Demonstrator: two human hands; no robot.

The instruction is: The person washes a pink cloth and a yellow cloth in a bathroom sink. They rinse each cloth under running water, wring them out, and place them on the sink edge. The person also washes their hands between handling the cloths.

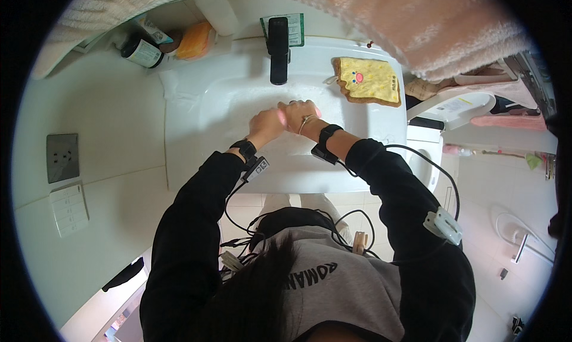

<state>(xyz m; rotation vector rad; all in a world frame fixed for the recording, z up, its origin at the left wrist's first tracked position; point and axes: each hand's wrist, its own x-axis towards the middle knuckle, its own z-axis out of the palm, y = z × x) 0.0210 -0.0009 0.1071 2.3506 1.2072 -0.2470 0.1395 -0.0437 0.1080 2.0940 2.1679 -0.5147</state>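
Over the basin of a white washbasin (214, 163), my left hand (267, 123) and my right hand (299, 115) are pressed together below a black faucet (279, 51). A pink object (282, 117) shows between them, and a bit of pink also shows at the right hand's outer edge. Which hand bears the pink thing cannot be made out, as the fingers hide most of it. A yellow cloth with brown edging (368, 80) lies on the basin's right side. Both wrists wear black straps with small cabled devices.
A dark jar (142, 51), a tube (154, 30) and an orange package (195, 40) stand at the back left. A green-edged packet (296, 29) lies behind the faucet. A white toilet with raised lid (464, 109) is to the right. Pink fluffy fabric (424, 24) hangs across the top.
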